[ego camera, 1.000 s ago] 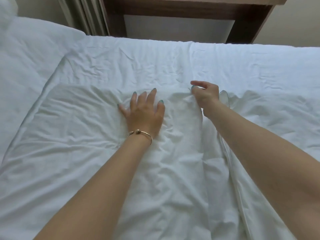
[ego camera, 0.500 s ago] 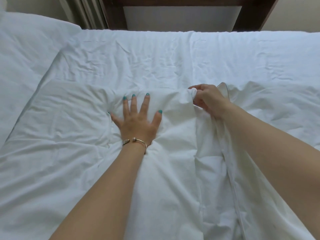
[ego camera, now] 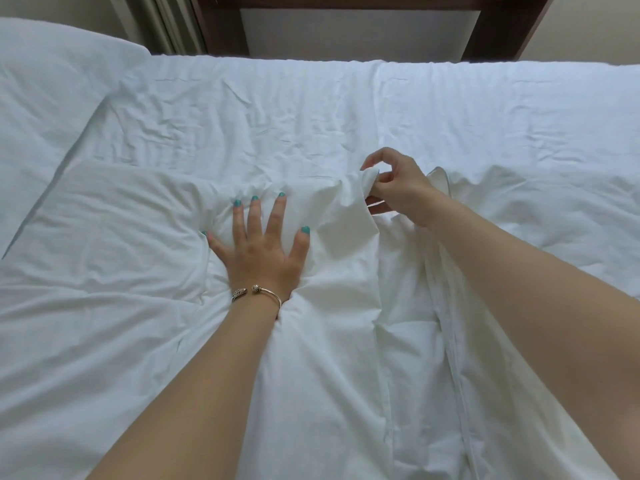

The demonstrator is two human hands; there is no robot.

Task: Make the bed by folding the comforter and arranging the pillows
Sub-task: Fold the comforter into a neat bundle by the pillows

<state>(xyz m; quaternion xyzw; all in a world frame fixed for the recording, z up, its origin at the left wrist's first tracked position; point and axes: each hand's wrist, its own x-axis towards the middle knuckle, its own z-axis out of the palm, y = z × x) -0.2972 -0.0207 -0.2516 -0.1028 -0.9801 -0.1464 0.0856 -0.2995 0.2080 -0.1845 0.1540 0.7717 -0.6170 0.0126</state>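
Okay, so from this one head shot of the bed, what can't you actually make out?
- Head view: the pillow runs off the left edge; whether there are others cannot be told.
- The comforter is cut by the bottom edge, and both forearms cover parts of it.
- The right hand pinches a cloth corner; its palm side faces away.
- Under the flat left hand, the fabric is hidden.

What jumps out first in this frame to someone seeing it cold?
Two bare arms reaching over a rumpled white comforter that fills the view. The left hand presses flat at centre, fingers spread, teal nails, a bracelet at the wrist. Right of it, the right hand pinches a raised corner of the fabric.
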